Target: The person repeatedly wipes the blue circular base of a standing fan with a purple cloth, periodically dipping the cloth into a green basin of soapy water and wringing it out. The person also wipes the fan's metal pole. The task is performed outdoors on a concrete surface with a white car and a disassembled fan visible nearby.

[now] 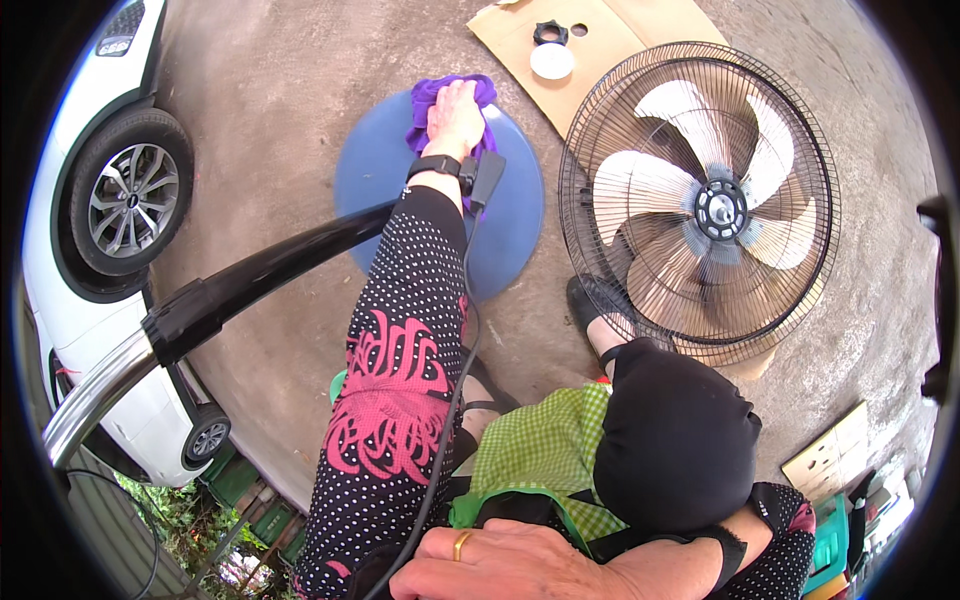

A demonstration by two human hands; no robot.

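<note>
My left hand (457,118), with a black band on the wrist, presses a bunched purple cloth (420,118) onto the far part of a round blue base (375,165). A black pole (290,248) with a chrome tube (100,392) slants from the lower left to this base. A black cord (473,330) with a plug-like end (487,180) passes along my left wrist and sleeve. My right hand (500,562), wearing a gold ring, lies across my body at the lower edge. Its fingers curl beside the cord; what they grip, if anything, is hidden.
A fan head with a wire cage (826,190) and pale blades lies on the right. Beyond it, cardboard (510,35) bears a white round cap (552,61) and a black ring nut (550,33). A white car (65,215) stands left. My black-covered knee (680,440) is close by.
</note>
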